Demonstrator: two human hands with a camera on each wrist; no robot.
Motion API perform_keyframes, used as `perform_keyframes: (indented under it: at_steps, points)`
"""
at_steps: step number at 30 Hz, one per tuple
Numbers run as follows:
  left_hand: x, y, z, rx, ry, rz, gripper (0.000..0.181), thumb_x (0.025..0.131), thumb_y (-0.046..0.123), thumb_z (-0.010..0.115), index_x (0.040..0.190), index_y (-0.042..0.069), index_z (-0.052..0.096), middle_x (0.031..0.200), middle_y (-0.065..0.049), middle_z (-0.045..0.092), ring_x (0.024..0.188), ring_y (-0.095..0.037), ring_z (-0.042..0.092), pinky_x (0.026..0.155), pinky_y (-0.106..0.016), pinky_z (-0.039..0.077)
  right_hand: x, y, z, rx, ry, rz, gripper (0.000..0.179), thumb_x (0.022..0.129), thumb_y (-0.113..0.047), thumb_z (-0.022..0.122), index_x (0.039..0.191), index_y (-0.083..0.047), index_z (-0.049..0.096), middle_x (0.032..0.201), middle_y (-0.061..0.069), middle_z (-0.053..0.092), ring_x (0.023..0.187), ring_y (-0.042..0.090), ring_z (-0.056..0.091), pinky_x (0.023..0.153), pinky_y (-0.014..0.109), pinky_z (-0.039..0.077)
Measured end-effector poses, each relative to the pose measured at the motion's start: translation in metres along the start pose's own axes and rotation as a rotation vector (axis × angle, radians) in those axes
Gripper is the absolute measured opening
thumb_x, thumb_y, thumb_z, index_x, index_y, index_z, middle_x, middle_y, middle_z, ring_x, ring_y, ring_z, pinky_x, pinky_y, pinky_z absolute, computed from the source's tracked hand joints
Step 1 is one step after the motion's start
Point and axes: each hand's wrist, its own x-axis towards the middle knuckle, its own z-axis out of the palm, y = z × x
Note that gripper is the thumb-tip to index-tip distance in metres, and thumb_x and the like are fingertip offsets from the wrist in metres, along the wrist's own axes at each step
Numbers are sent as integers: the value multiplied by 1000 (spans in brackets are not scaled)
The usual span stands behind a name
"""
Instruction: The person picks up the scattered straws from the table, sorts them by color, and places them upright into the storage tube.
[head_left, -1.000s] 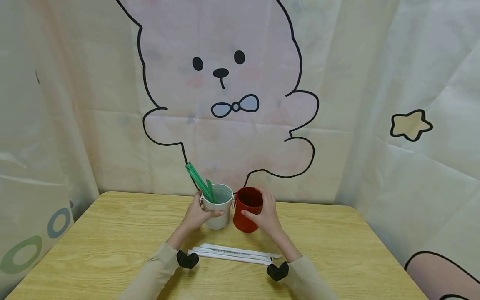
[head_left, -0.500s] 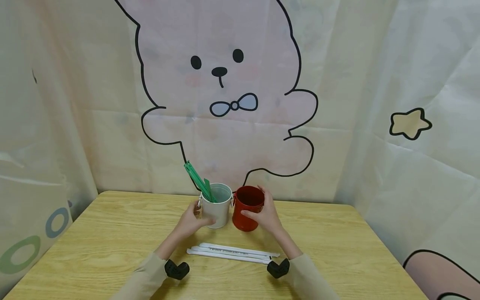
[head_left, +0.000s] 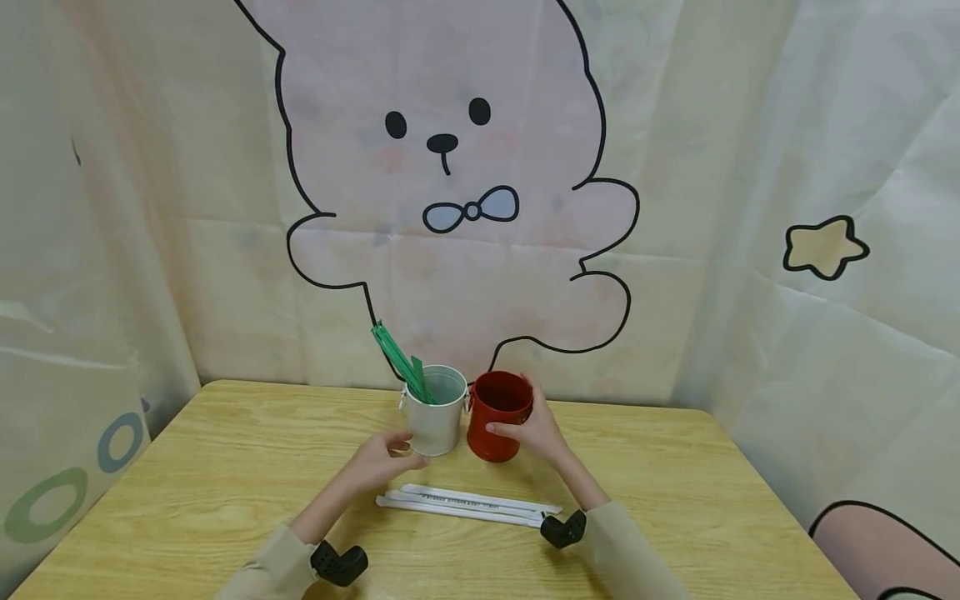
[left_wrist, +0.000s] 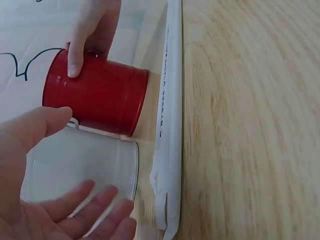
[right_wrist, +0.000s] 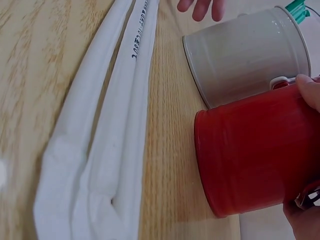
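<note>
A white metal bucket (head_left: 437, 427) stands upright near the table's back, with several long green wrapped sticks (head_left: 399, 360) leaning out of it to the left. Close on its right is a red metal bucket (head_left: 493, 437), dark inside. My right hand (head_left: 540, 432) grips the red bucket from the right, thumb across its front. My left hand (head_left: 381, 462) is just in front and left of the white bucket; its fingers (left_wrist: 102, 205) are spread loosely and hold nothing. Long white paper-wrapped sticks (head_left: 465, 502), with printing on one, lie side by side in front of the buckets.
The wooden table (head_left: 225, 483) reaches back to a fabric backdrop (head_left: 225, 292) with a cartoon animal drawn on it. Cloth panels hang on both sides. Each wrist wears a black camera mount.
My left hand has let go of the white bucket and drawn back toward the front left. The right hand stays on the red bucket; both buckets stand about where they were.
</note>
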Motion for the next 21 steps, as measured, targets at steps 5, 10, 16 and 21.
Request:
perform_keyframes:
  at_steps: [5, 10, 16, 21]
  points:
    - [4, 0, 9, 4, -104, 127, 50, 81, 24, 74, 119, -6, 62, 111, -21, 68, 94, -25, 67, 79, -34, 56, 1, 4, -1, 39, -12, -15, 96, 72, -13, 84, 147, -7, 25, 142, 15, 45, 131, 34, 43, 106, 54, 41]
    - [11, 6, 20, -16, -247, 219, 48, 85, 24, 72, 120, -7, 62, 109, -19, 69, 93, -22, 67, 80, -30, 56, 1, 6, -1, 58, -12, -17, 85, 73, -14, 84, 142, -12, 35, 139, 11, 49, 127, 31, 46, 104, 51, 43]
    - [21, 18, 36, 19, -389, 310, 39, 87, 19, 69, 116, -6, 64, 102, -12, 72, 94, -22, 67, 82, -29, 56, -3, -2, -4, 43, 5, -3, 84, 73, -12, 84, 142, -10, 36, 138, 12, 50, 126, 31, 48, 103, 50, 44]
    - [23, 22, 46, 87, -422, 339, 33, 84, 10, 73, 111, -8, 66, 100, -17, 71, 92, -28, 69, 80, -32, 58, 1, 12, 0, 15, 39, 6, 83, 70, -23, 86, 139, -19, 40, 136, 3, 52, 125, 24, 49, 102, 47, 46]
